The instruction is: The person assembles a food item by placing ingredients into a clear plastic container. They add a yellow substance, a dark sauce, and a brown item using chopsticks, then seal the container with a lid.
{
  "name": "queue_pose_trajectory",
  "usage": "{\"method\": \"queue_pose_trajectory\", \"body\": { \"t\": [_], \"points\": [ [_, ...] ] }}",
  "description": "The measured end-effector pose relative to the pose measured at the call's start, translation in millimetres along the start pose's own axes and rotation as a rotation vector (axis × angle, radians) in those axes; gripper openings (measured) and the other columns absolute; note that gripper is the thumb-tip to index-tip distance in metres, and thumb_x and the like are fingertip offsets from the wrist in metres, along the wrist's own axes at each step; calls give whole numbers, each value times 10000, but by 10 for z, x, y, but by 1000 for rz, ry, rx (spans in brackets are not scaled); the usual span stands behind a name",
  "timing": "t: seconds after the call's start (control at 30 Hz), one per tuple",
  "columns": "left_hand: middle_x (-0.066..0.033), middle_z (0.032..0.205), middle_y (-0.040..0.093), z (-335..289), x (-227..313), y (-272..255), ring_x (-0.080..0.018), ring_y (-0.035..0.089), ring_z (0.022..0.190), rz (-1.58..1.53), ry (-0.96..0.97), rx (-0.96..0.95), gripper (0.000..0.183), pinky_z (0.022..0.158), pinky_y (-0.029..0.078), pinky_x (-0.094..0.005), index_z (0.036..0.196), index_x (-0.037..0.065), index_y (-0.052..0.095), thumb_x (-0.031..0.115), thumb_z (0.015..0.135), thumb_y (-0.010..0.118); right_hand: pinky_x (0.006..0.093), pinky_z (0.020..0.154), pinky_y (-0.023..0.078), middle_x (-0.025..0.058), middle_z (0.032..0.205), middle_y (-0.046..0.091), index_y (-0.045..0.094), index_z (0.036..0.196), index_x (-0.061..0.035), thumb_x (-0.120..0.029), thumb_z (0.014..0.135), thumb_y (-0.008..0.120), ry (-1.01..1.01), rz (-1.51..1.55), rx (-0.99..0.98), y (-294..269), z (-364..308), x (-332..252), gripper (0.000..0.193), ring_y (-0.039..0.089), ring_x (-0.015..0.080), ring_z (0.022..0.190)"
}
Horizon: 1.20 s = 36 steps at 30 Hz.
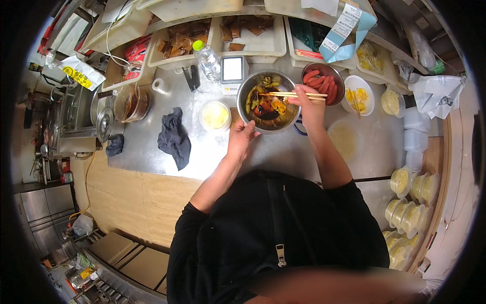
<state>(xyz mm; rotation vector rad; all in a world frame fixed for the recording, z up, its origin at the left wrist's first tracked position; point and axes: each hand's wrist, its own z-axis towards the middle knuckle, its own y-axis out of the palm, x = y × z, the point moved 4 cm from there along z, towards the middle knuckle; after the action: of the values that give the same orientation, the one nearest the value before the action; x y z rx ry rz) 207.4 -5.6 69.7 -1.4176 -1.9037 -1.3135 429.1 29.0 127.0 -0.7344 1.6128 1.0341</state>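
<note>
A steel mixing bowl [291, 120] rests on the metal counter in front of me, with green pieces, yellow bits and a dark sauce inside. My left hand [242, 138] grips its near left rim, thumb on top. Wooden chopsticks [288, 95] are held in my right hand [307, 105], their tips reaching over the food in the bowl. Just beyond that hand, a second steel bowl [340, 76] holds several red sausages [329, 87]. A scale [233, 71] with a lit screen stands behind the mixing bowl's left side.
Left of the bowl sit a tub with yellow contents [214, 116] and a dark cloth [174, 137]. A clear bottle [206, 60] stands behind. A white bowl [362, 91] and a round lid [345, 139] lie to the right, with stacked lidded tubs [406, 215] along the right edge.
</note>
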Motion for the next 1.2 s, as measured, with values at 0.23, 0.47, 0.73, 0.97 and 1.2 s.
{"method": "queue_pose_trajectory", "body": {
  "t": [0.23, 0.47, 0.73, 0.97, 1.2],
  "points": [
    [-30, 963, 673, 56, -9, 10, -103, 623, 839, -81, -27, -9, 116, 749, 543, -268, 1020, 57, 633, 112, 980, 540, 294, 691, 594, 146, 937, 665, 641, 1042, 65, -160, 907, 659, 75, 406, 18, -70, -103, 17, 263, 685, 198, 755],
    [-28, 952, 671, 64, -22, -31, -103, 616, 822, -56, -1, 40, 96, 732, 527, -264, 987, 63, 629, 112, 978, 547, 259, 674, 566, 89, 923, 659, 693, 999, 41, -65, 878, 674, -293, -421, 10, -283, -290, -234, 162, 658, 146, 759],
    [-24, 943, 670, 75, -12, 62, -98, 614, 810, -32, 10, 17, 86, 727, 517, -258, 949, 70, 618, 113, 978, 549, 238, 627, 463, 65, 831, 667, 718, 943, -8, -36, 842, 691, -392, -423, -373, -40, -342, -55, 109, 594, 113, 705],
    [-17, 896, 655, 63, 7, 28, -96, 601, 774, 0, 6, 47, 93, 717, 514, -255, 924, 66, 610, 113, 977, 550, 245, 604, 447, 55, 780, 646, 711, 926, -1, -37, 847, 680, -394, -522, -389, -247, -358, -116, 92, 579, 113, 681],
    [-20, 875, 654, 70, 8, 47, -96, 599, 766, 31, 35, 20, 94, 702, 511, -253, 913, 62, 608, 110, 974, 555, 246, 619, 466, 65, 808, 657, 706, 949, 18, -33, 864, 670, -276, -378, -350, -237, -255, 77, 105, 589, 108, 696]
  ]
}}
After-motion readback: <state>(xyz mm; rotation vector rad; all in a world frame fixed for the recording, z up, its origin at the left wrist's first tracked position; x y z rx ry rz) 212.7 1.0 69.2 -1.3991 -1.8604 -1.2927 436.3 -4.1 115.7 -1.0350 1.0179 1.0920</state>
